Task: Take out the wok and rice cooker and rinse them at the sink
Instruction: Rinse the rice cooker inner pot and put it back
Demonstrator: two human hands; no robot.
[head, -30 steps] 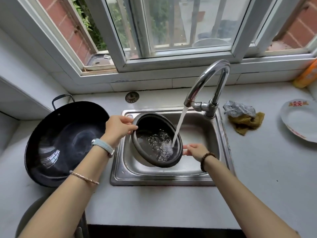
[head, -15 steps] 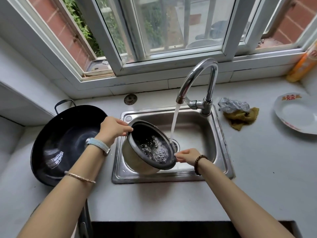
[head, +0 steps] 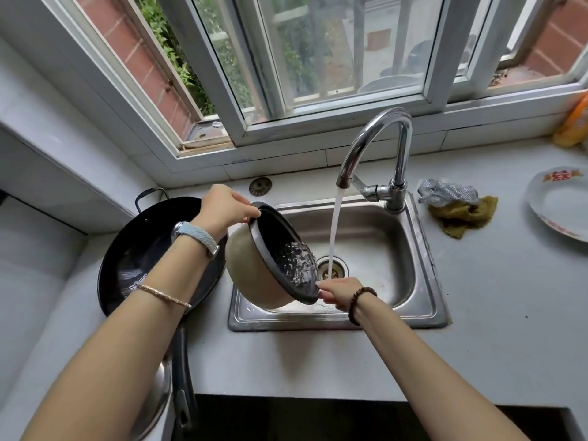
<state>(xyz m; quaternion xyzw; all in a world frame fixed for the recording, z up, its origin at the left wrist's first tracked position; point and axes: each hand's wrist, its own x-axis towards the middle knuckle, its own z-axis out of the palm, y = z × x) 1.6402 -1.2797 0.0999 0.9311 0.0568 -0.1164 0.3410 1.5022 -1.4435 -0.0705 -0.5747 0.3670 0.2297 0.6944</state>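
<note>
The rice cooker pot (head: 254, 275), beige outside and dark inside, hangs tilted steeply over the left side of the steel sink (head: 426, 281), its mouth facing right. Foamy water lies in its lower part. My left hand (head: 222, 208) grips the upper rim. My right hand (head: 339, 292) holds the lower rim. The tap (head: 378, 148) runs, and its stream falls past the pot into the drain (head: 331, 268). The black wok (head: 136, 259) rests on the counter left of the sink, partly hidden by my left forearm.
A steel scourer (head: 445, 192) and a yellow-brown cloth (head: 461, 214) lie right of the tap. A white plate (head: 560, 208) sits at the far right, an orange bottle (head: 576, 125) behind it. A sink plug (head: 260, 186) lies by the wall. A long handle (head: 183, 370) juts out below the wok.
The pot has moved left out from under the stream and tipped further onto its side. My left hand rose with the upper rim; my right hand stayed low at the lower rim.
</note>
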